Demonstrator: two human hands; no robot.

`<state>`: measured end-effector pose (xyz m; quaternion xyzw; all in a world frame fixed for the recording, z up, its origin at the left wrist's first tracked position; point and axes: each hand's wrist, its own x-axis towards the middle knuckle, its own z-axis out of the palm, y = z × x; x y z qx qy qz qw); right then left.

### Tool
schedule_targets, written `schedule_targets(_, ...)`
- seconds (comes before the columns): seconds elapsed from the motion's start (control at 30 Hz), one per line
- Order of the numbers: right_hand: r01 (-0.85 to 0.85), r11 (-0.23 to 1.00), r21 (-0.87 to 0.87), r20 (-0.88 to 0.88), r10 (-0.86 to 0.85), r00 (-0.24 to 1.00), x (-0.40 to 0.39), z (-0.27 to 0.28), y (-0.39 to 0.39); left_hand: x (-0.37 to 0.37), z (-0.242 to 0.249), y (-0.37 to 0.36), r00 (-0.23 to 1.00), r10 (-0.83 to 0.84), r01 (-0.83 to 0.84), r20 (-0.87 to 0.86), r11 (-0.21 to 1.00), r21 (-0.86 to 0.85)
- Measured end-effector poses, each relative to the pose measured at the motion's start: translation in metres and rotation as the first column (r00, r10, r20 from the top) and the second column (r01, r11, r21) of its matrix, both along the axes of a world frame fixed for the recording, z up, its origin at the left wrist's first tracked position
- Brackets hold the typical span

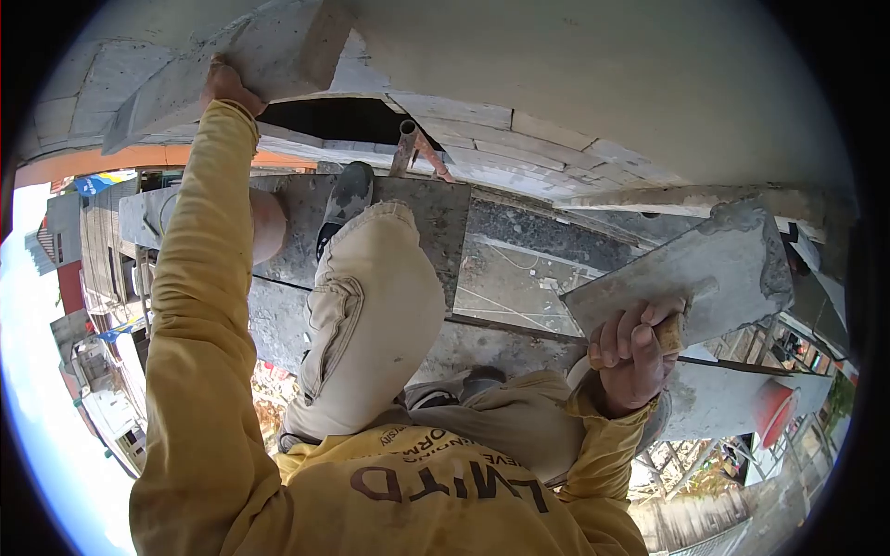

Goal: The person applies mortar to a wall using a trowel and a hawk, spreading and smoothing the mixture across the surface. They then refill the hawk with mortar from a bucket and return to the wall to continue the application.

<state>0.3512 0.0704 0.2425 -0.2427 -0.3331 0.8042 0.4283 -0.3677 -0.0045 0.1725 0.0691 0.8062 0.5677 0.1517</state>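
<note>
Float: one, flat and grey, with one wooden handle [671,334]; the float [681,269] was at the person's right, raised above the platform and tilted, its face smeared with grey.
Mortar: one rough band of mortar [772,255] along the float's outer end.
Right hand: one bare hand [640,361], fingers curled closed about the wooden handle.
Left hand: one bare hand [232,91], at the end of a stretched arm, touching the concrete ledge; most fingers hidden, so could not tell whether it gripped or only leaned.
Ledge: one grey concrete ledge [278,51], jutting from the wall at upper left, its end squared off.
Wall: one; smooth grey plaster on the wall [612,74], with several courses of pale blocks [547,139] showing lower down.
Pipes: two beside the wall, one open-ended grey pipe [405,148] and one reddish pipe [432,156] slanting next to it.
Sleeves: two, yellow, of one lettered shirt [436,491].
Legs: two, in beige trousers [375,306]; one dark shoe [349,196] planted forward on the platform [436,227].
Buckets: two round shapes, likely buckets; one pinkish bucket [269,227] partly behind the left sleeve, one red bucket [772,412] far right.
</note>
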Motion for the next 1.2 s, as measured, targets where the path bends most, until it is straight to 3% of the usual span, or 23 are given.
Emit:
schedule_targets(0.07,-0.006,1.0,0.004,0.015,0.006,1.0,0.0,-0.002,0.0,-0.026,-0.013,-0.008,0.991,-0.078,0.078,-0.107,0.997,-0.002)
schedule_targets(0.1,-0.005,1.0,0.016,0.036,0.004,0.999,0.0,-0.002,0.0,0.039,0.018,0.016,0.991,-0.077,0.077,-0.105,0.997,-0.01)
schedule_targets(0.17,-0.005,1.0,0.021,0.055,0.004,0.998,0.001,-0.002,0.0,0.141,0.087,0.04,0.955,0.195,-0.218,0.224,0.973,0.079)
schedule_targets(0.2,-0.006,0.999,0.034,0.069,0.004,0.998,0.002,-0.002,0.001,0.084,0.048,0.026,0.952,0.202,-0.222,0.23,0.973,0.065)
schedule_targets(0.27,-0.007,1.0,0.022,0.062,0.006,0.998,0.002,0.0,0.003,-0.058,-0.021,-0.011,0.975,-0.172,0.165,-0.137,0.984,-0.059)
schedule_targets(0.4,0.009,1.0,-0.002,0.05,-0.009,0.999,0.005,0.002,0.006,-0.032,-0.01,-0.006,0.974,-0.163,0.159,-0.16,0.986,-0.041)
schedule_targets(0.5,0.001,1.0,-0.006,0.051,-0.001,0.999,0.008,-0.003,0.008,0.021,0.017,0.009,0.991,-0.088,0.072,-0.098,0.985,-0.156)
schedule_targets(0.57,-0.012,1.0,0.005,0.054,0.012,0.999,0.01,-0.005,0.01,0.099,0.062,0.03,0.983,0.131,-0.134,0.13,0.991,0.011)
schedule_targets(0.7,-0.024,1.0,-0.005,0.101,0.024,0.995,0.009,-0.007,0.011,0.116,0.072,0.035,0.983,0.142,-0.147,0.114,0.989,0.033)
schedule_targets(0.77,-0.025,0.999,-0.024,0.11,0.027,0.994,0.007,-0.009,0.01,0.137,0.082,0.037,0.932,0.223,-0.291,0.286,0.931,0.222)
schedule_targets(0.87,-0.054,0.999,-0.009,0.194,0.055,0.979,-0.002,-0.012,0.018,0.135,0.079,0.037,0.891,0.251,-0.348,0.379,0.913,0.212)
schedule_targets(0.93,-0.051,0.998,0.036,0.277,0.039,0.96,-0.008,-0.024,0.019,0.118,0.064,0.036,0.883,0.311,-0.419,0.351,0.859,0.294)
schedule_targets(0.97,-0.082,0.996,0.026,0.315,0.069,0.947,-0.01,-0.024,0.021,0.138,0.081,0.039,0.89,0.405,-0.431,0.208,0.897,0.096)
schedule_targets(1.0,-0.104,0.99,0.093,0.302,0.071,0.951,-0.017,-0.027,0.021,0.139,0.075,0.043,0.819,0.483,-0.563,0.31,0.779,0.276)
schedule_targets(1.1,-0.218,0.974,0.054,0.457,0.17,0.873,-0.026,-0.029,0.025,0.162,0.093,0.046,0.809,0.545,-0.585,0.219,0.781,0.22)
schedule_targets(1.17,-0.258,0.963,0.08,0.535,0.177,0.826,-0.036,-0.027,0.027,0.2,0.129,0.048,0.731,0.649,-0.666,0.212,0.746,0.012)
schedule_targets(1.2,-0.323,0.939,0.115,0.659,0.171,0.732,-0.041,-0.027,0.028,0.201,0.128,0.049,0.72,0.657,-0.679,0.223,0.734,0.03)
